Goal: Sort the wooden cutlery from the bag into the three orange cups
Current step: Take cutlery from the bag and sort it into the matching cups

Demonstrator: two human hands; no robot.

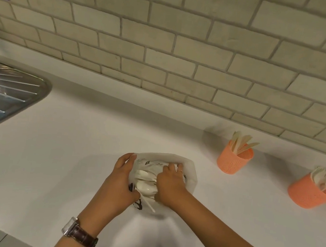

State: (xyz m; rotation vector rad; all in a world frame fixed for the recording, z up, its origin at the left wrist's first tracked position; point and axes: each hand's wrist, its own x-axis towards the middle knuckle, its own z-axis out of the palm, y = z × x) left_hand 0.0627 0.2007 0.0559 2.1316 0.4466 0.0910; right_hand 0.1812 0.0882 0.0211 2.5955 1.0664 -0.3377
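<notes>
Wristwatch (79, 234) nearest, on left wrist. Clutches bag (190, 167) on counter (61, 162) with both: left grip (122, 178) at its edge, right grip (168, 182) curled over spoons (144, 185) inside. Risks spilling spoons across counter if plastic slips or tears.

A pale brick-tile wall (169, 31) is filling the upper frame, a white countertop (63, 142) is stretching below, and a steel sink drainboard (7, 94) is gleaming at left.
</notes>
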